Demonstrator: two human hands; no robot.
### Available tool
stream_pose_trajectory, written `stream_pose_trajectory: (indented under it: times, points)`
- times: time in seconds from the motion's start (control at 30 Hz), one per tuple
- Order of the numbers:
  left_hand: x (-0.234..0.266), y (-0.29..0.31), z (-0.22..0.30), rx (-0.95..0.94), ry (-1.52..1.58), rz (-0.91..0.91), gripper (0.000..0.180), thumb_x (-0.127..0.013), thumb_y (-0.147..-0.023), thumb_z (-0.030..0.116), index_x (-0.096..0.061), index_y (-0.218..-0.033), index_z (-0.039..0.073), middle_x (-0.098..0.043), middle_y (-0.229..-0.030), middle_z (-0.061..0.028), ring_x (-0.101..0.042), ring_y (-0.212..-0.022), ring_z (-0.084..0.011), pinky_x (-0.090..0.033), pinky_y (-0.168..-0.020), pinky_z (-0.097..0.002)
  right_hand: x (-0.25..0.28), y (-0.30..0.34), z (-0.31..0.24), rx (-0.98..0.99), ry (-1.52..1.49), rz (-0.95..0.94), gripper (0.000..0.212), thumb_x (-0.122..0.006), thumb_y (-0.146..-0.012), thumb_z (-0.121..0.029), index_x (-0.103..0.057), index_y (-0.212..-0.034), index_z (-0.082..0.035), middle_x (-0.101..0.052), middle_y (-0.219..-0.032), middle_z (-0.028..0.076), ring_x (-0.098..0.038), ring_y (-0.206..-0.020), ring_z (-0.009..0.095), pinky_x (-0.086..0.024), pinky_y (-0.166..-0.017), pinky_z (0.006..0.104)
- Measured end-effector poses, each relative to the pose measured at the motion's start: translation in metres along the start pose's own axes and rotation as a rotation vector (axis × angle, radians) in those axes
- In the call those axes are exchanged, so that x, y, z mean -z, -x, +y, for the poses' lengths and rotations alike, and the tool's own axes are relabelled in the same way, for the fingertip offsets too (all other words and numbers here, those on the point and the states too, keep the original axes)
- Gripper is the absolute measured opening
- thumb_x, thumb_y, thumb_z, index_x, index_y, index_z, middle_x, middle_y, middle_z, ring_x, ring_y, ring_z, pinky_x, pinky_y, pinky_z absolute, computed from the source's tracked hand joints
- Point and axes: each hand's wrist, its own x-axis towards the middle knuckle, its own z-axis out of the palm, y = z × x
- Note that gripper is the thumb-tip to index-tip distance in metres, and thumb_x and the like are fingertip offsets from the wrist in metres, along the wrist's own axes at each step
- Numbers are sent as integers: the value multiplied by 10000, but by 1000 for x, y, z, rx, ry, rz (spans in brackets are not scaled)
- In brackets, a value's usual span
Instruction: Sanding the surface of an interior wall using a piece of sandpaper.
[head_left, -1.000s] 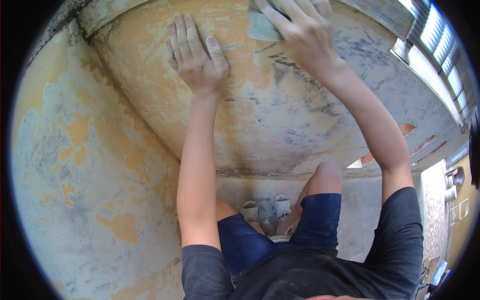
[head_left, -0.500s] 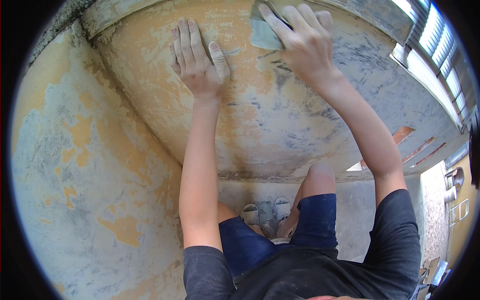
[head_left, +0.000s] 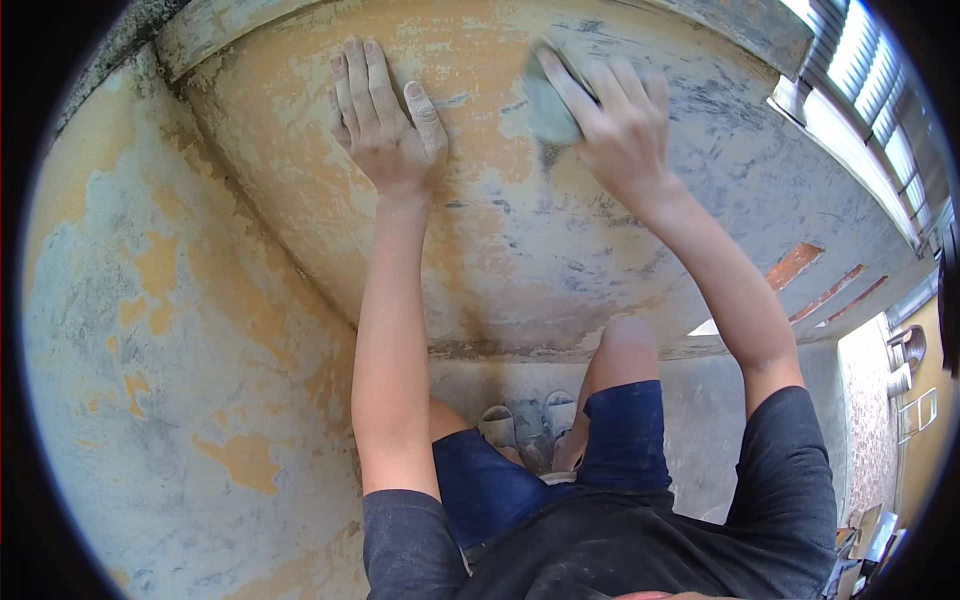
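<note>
My left hand point(head_left: 388, 135) lies flat on the wall in front of me, fingers stretched out and thumb apart, with pale dust on it. It holds nothing. Further right, my right hand point(head_left: 625, 125) grips a flat scraper point(head_left: 552, 108) with a grey-green blade, its index finger laid along the blade. The scraper is against the wall point(head_left: 480, 240) and a little blurred by motion. Patches of worn yellow-orange paint, pale grey plaster and dark streaks cover that wall. My fingers partly hide the scraper's handle.
A second patchy wall point(head_left: 150, 330) meets this one in a corner on the left. A ledge point(head_left: 735, 30) runs along the top. Slots point(head_left: 797, 265) pierce the wall at right. My sandalled feet point(head_left: 497, 425) are on the concrete floor below. Bright louvres point(head_left: 870, 80) stand at upper right.
My right hand has drawn the scraper down the wall, slightly toward me. My left hand keeps its place on the wall; the view has shifted a little.
</note>
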Motion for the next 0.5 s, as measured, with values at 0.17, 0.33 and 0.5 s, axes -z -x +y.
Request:
stream_pose_trajectory:
  times: [0.17, 0.33, 0.5]
  points:
    - [-3, 0, 9, 24, 3, 13, 553, -463, -1055, 275, -518, -1513, -30, -513, -1581, -190, -419, -1510, -357, -234, -1258, -468, 18, 24, 6, -10, -21, -104, 425, -677, -866, -108, -754, -1282, -142, -664, -956, 6, -581, -900, 175, -352, -804, 370]
    - [1, -2, 3, 10, 5, 18, 535, -456, -1059, 284, -550, -1497, -8, -546, -1559, -171, -463, -1483, -335, -265, -1227, -456, -15, -38, -1, 9, 26, 10, 426, -670, -881, -120, -750, -1297, -158, -647, -940, -4, -575, -880, 168, -344, -802, 357]
    - [9, -6, -3, -50, -63, 8, 506, -448, -1060, 278, -589, -1476, 26, -595, -1523, -140, -517, -1441, -300, -284, -1151, -410, 13, 33, -4, -82, -31, -62, 450, -663, -868, -104, -749, -1307, -153, -625, -919, 3, -569, -875, 186, -352, -806, 374]
